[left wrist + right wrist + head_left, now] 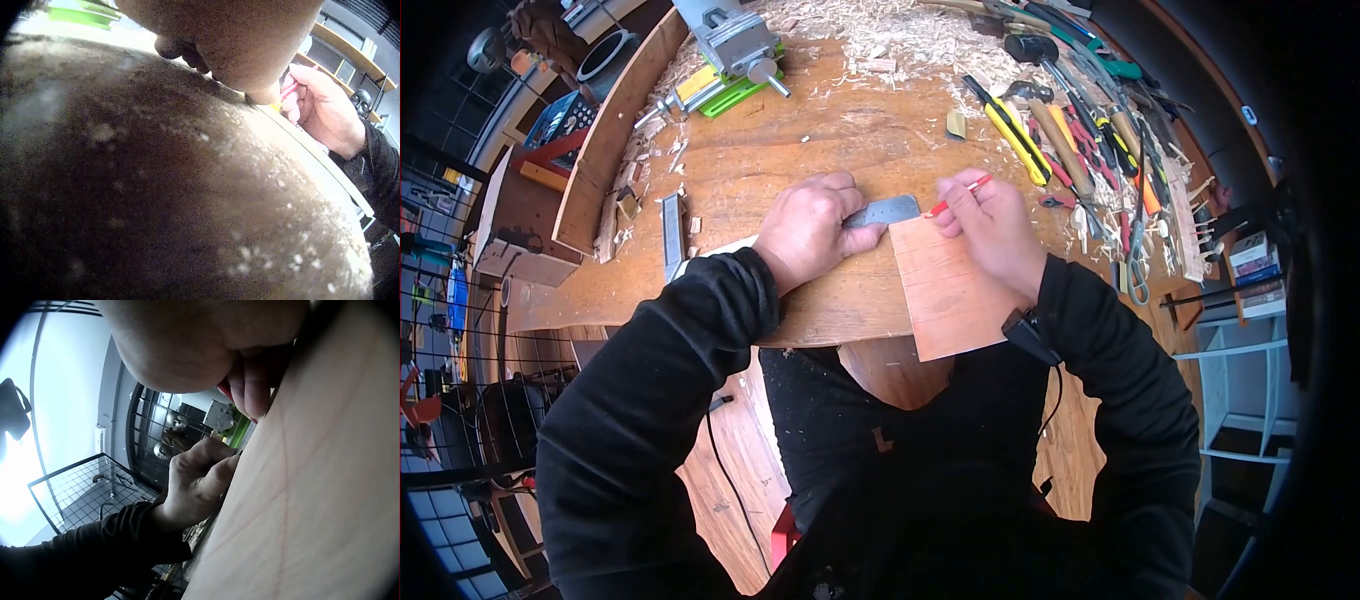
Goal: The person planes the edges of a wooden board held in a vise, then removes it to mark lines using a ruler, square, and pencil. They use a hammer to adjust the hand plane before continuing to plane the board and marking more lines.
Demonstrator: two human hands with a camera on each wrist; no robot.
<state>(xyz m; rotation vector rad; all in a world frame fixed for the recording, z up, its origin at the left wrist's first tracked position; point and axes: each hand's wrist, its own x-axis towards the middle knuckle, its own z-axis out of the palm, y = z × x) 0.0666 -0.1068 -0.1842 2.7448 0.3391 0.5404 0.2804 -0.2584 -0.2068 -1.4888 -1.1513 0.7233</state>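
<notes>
My left hand (812, 222) grips a short grey metal ruler (885, 211), its thumb along the near edge and fingers curled at the far side. The ruler's free end reaches the top edge of a thin tan sheet (945, 290) marked with red lines. In my right hand (998, 228) a red pencil (962, 196) is pinched, its tip down at that sheet's top edge beside the ruler. The sheet overhangs the front of the workbench (850, 310). Red lines cross on the sheet (325, 481) in the right wrist view, where the left hand (197, 484) appears beyond it.
A metal square (672, 235) lies left of my left hand. Farther back stand a vise (740, 50) and scattered wood shavings (880, 40). On the right are a yellow utility knife (1015, 135), several hand tools and scissors (1138, 270). A wooden board (620, 130) edges the left side.
</notes>
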